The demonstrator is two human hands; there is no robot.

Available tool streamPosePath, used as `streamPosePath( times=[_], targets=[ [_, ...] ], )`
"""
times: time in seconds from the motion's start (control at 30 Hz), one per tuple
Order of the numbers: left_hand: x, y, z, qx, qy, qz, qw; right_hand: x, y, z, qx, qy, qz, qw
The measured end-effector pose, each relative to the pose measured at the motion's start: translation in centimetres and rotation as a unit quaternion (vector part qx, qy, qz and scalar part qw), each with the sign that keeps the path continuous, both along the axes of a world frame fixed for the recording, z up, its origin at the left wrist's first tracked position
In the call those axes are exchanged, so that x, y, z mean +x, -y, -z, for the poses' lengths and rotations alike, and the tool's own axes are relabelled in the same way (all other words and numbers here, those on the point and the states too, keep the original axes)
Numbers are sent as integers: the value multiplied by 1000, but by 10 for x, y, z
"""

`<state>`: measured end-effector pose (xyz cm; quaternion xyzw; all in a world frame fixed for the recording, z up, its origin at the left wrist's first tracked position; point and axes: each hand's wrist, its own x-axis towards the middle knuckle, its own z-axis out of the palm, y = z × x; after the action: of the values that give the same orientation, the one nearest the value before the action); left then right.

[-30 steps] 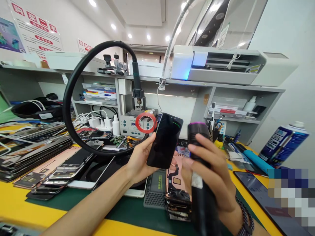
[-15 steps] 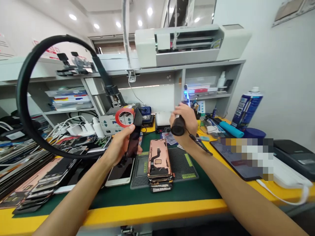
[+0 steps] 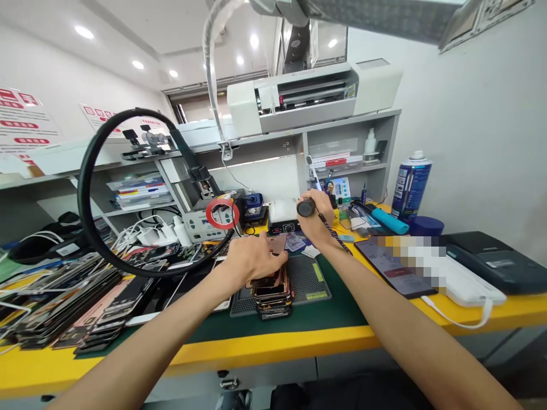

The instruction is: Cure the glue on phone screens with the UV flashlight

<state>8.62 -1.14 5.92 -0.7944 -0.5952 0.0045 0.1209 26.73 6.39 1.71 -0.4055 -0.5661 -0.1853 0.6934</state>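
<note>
I am seeing the left hand (image 3: 250,257) leaning on top of a stack of phone parts (image 3: 273,302), near the front of the yellow bench (image 3: 299,337). Its thumb is poking out to the side, apart from the other fingers, and a pinkish piece (image 3: 278,244) is showing between them. I cannot tell if the hand is gripping that piece or only touching it. The stack is sitting on a holey grey mat (image 3: 302,279), and that is lying on a green mat (image 3: 329,316).

The right hand (image 3: 319,212) is curling its fingers closed around a black torch (image 3: 305,208), and the torch's round end is facing back this way. A dark woven band (image 3: 334,232) is crossing the wrist. A red ring (image 3: 209,213) is showing to the left, and a blue can (image 3: 411,188) is standing to the right.
</note>
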Motion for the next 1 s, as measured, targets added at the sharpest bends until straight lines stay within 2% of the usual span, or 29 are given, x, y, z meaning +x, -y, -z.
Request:
streamPosePath(
  times=[0.3,0.5,0.73,0.87,1.0],
  targets=[
    [6,-8,9,-7,-46,-2,999,3,1,1,-37,5,10,999],
    [13,-5,15,-6,-57,11,998,-4,5,1,-26,21,-5,999],
    [10,-3,14,6,-53,21,998,-14,9,6,-17,64,-26,997],
    [-2,5,4,25,-38,11,999,-16,11,6,-12,82,-24,996],
    [-45,17,-13,81,2,-2,997,-15,10,6,-17,98,-31,995]
  ],
)
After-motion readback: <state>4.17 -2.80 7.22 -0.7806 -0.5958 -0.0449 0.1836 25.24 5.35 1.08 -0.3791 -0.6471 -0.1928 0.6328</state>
